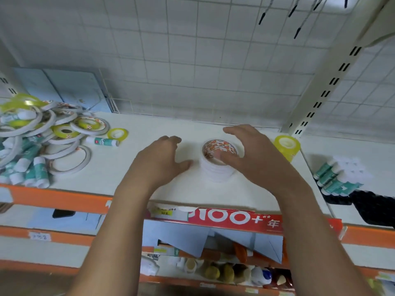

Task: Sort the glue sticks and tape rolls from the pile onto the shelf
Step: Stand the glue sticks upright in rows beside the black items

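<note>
The stack of tape rolls [218, 167] stood upright between the hands: right hand [254, 154] arched over it, grip indeterminate; left hand [158, 161] lay open alongside.

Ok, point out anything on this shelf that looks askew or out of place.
The white tape stack mid-shelf looks staggered, rolls not squarely aligned. One glue stick lies alone on its side beside the jumbled pile at left.

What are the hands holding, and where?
The right hand grips the top of the tape roll stack, thumb in its hole. The left hand holds nothing, open beside it.
</note>
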### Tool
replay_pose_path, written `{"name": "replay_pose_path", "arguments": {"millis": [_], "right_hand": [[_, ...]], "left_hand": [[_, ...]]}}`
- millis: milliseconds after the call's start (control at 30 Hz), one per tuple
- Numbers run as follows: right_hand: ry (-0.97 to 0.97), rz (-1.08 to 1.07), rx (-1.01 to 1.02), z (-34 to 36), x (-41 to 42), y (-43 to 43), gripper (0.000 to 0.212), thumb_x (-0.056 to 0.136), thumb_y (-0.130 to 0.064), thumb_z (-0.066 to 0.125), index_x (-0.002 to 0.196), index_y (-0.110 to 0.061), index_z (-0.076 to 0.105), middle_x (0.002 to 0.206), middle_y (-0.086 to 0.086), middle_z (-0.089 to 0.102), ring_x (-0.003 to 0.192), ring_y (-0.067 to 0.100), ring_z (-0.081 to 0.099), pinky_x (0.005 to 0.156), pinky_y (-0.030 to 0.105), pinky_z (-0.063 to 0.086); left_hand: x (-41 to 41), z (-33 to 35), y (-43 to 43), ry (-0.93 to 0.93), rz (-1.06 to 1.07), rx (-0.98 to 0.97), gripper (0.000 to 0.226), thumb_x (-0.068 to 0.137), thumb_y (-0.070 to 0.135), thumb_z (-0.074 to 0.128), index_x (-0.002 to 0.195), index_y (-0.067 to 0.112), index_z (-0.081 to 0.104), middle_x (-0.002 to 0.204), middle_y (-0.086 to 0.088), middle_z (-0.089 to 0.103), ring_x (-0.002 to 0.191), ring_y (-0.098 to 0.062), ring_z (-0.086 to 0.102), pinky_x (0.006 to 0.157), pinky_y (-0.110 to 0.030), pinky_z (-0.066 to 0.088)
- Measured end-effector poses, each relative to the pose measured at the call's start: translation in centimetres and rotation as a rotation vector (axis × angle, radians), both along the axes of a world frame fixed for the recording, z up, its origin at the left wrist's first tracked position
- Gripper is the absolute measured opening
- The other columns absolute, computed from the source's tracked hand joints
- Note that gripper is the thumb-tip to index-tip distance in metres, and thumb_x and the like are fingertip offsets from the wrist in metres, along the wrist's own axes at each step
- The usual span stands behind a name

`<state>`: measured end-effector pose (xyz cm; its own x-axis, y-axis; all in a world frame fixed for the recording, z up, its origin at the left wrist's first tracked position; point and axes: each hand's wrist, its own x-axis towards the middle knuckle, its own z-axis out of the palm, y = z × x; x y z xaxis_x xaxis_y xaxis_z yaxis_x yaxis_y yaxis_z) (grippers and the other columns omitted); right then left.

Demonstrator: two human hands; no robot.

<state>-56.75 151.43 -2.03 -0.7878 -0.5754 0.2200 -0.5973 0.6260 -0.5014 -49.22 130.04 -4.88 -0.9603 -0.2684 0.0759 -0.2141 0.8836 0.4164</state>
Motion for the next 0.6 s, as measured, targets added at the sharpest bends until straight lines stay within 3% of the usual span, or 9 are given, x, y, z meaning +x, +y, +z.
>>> {"name": "replay_pose_path", "arguments": {"millis": [133, 367, 600], "right_hand": [[0.055, 0.127, -0.033, 0.2, 1.9, -5.9, 0.037, 0.092, -0.038, 0.059, 0.128, -0.027, 0.058, 0.125, -0.014, 0.057, 0.111, 0.006, 0.055, 0.094, 0.028, 0.044], [0.003, 0.361, -0.001, -2.0, 5.2, -16.2, 0.032, 0.093, -0.031, 0.059, 0.124, -0.025, 0.061, 0.117, -0.011, 0.063, 0.106, 0.011, 0.058, 0.091, 0.036, 0.049], [-0.021, 0.467, -0.017, -3.3, 8.7, -23.5, 0.027, 0.091, -0.03, 0.06, 0.118, -0.027, 0.063, 0.115, -0.01, 0.063, 0.103, 0.01, 0.057, 0.088, 0.032, 0.05]], "left_hand": [[3.1, 0.4, -2.6, 0.075, 0.103, -0.071, 0.049, 0.086, 0.052, 0.06, 0.127, 0.026, 0.057, 0.121, 0.007, 0.059, 0.105, -0.016, 0.06, 0.08, -0.033, 0.05], [9.8, 0.5, -7.9, 0.098, 0.274, -0.181, 0.04, 0.091, 0.046, 0.056, 0.124, 0.024, 0.06, 0.119, 0.004, 0.059, 0.106, -0.02, 0.059, 0.075, -0.032, 0.047], [15.2, 0.2, -12.6, 0.063, 0.406, -0.198, 0.033, 0.092, 0.041, 0.053, 0.118, 0.023, 0.063, 0.116, 0.003, 0.059, 0.102, -0.021, 0.058, 0.07, -0.032, 0.046]]}}
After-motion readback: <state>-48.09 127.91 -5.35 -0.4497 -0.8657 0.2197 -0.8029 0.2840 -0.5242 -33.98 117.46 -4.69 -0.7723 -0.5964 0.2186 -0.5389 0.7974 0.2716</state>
